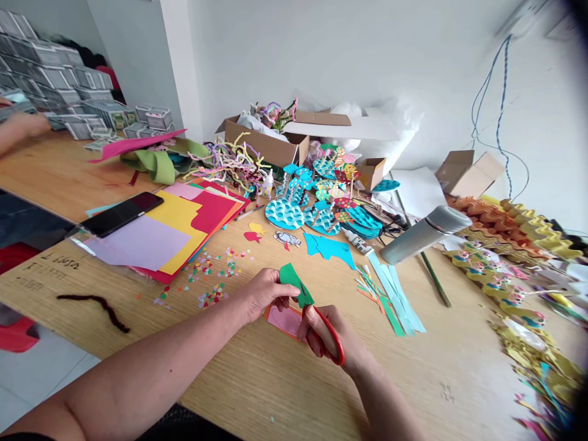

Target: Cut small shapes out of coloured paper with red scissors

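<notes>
My left hand (269, 292) pinches a piece of green paper (293, 279) above the wooden table. In my right hand (328, 334) is a pair of scissors with red handles (339, 346). The scissors' blades meet the lower edge of the green paper and are mostly hidden by it and my fingers. Under both hands lies a pink paper piece (282, 320) with an orange border and a drawn outline. Beyond them are red and yellow fish-shaped cutouts (252, 236), a drawn paper figure (288, 239) and a blue paper offcut (329, 248).
Coloured sheets (179, 233) with a black phone (123, 214) lie at left, near scattered paper confetti (214, 294). Blue paper crafts (285, 213) stand farther back. A grey thermos (422, 236) and paper strips (399, 294) are at right. Another person's hand (28, 125) shows at far left.
</notes>
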Demonstrator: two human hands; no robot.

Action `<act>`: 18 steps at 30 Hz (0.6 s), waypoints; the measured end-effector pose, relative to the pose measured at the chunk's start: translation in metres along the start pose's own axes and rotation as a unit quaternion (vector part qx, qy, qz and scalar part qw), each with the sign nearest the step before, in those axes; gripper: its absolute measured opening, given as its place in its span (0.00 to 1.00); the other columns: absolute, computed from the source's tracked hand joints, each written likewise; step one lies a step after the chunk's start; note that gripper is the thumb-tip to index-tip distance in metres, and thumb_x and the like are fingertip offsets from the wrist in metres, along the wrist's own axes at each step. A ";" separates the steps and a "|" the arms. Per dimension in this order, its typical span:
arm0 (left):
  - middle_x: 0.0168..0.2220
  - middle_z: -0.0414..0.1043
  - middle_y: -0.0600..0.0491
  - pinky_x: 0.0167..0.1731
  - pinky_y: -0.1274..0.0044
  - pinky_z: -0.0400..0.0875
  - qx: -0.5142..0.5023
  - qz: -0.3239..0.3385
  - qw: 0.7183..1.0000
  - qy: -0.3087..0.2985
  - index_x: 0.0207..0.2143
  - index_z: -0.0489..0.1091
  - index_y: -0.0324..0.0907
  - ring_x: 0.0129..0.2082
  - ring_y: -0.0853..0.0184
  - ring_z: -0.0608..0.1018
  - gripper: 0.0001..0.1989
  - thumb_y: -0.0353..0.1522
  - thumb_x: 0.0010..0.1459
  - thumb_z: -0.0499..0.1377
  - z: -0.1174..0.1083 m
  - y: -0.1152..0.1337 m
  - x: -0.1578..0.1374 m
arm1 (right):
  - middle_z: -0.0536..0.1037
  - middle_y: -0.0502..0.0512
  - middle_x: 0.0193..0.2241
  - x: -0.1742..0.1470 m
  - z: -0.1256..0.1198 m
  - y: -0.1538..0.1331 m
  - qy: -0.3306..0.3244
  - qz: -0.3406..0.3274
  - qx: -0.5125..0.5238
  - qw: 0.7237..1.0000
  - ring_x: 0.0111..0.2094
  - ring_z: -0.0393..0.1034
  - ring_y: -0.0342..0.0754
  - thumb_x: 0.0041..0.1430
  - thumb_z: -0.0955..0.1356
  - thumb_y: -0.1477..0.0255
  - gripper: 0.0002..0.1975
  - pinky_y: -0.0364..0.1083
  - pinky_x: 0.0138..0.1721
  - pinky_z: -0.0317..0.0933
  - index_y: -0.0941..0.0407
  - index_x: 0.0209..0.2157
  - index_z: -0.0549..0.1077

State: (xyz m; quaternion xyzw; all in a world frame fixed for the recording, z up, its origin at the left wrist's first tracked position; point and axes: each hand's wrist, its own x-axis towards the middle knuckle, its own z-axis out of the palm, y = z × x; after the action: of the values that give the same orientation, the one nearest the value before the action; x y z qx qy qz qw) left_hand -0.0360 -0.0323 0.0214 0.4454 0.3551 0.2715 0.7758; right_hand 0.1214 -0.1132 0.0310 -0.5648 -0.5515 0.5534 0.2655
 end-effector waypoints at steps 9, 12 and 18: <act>0.17 0.67 0.56 0.18 0.80 0.57 0.008 0.004 1.000 0.002 0.20 0.69 0.37 0.16 0.75 0.65 0.11 0.35 0.38 0.66 0.001 0.000 0.000 | 0.62 0.47 0.08 0.000 0.000 0.000 -0.004 -0.002 -0.005 1.000 0.11 0.50 0.37 0.55 0.57 0.41 0.35 0.41 0.17 0.45 0.59 0.19 0.69; 0.17 0.67 0.56 0.18 0.80 0.58 0.009 0.004 1.000 0.002 0.20 0.69 0.36 0.16 0.75 0.66 0.11 0.35 0.38 0.65 0.001 0.001 0.000 | 0.62 0.46 0.08 0.000 0.000 -0.001 -0.003 -0.006 -0.003 1.000 0.11 0.50 0.37 0.55 0.57 0.42 0.34 0.41 0.17 0.45 0.59 0.18 0.68; 0.16 0.67 0.55 0.18 0.80 0.57 0.008 0.007 1.000 0.001 0.20 0.69 0.36 0.16 0.75 0.65 0.11 0.35 0.38 0.65 0.001 0.001 0.000 | 0.61 0.46 0.08 0.000 0.000 -0.001 -0.006 -0.002 -0.005 1.000 0.11 0.49 0.37 0.55 0.57 0.42 0.35 0.41 0.18 0.45 0.59 0.19 0.69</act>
State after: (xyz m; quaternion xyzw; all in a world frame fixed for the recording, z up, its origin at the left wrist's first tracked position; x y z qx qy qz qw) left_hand -0.0355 -0.0326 0.0224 0.4533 0.3551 0.2744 0.7701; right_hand 0.1210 -0.1130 0.0321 -0.5619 -0.5567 0.5536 0.2606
